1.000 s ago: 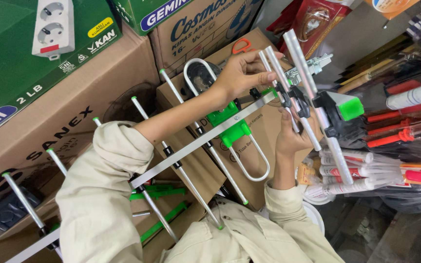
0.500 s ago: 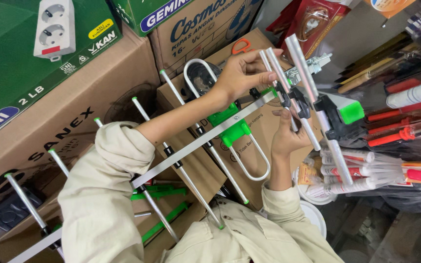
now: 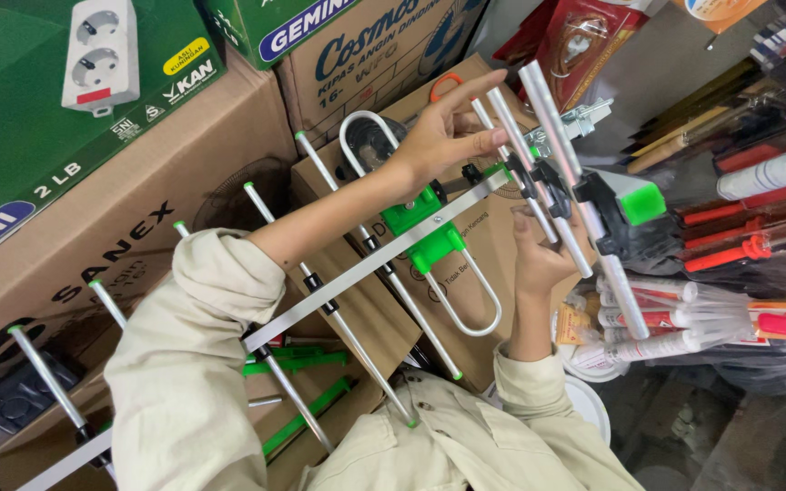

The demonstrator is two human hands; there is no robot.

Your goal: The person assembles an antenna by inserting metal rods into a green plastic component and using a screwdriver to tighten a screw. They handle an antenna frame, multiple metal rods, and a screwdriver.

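I hold a rooftop aerial: a long aluminium boom (image 3: 357,273) crossed by thin rods with green tips, plus a green plastic bracket (image 3: 422,227) carrying a U-shaped loop (image 3: 466,314). My left hand (image 3: 448,136) reaches over the boom's far end and pinches one of the short rods (image 3: 502,118) there. From below, my right hand (image 3: 539,259) grips the cluster of rods and black clamps (image 3: 548,182) beside a green end cap (image 3: 643,202).
Cardboard boxes (image 3: 138,227) are stacked at left and behind, with a green box showing a white socket strip (image 3: 97,55) on top. Tubes and red-handled tools (image 3: 739,245) fill the right side. A white tub (image 3: 589,405) sits low by my right sleeve.
Almost nothing moves. My left fingers have shifted slightly on the rods at the boom's end; the aerial and my right hand stay in place.
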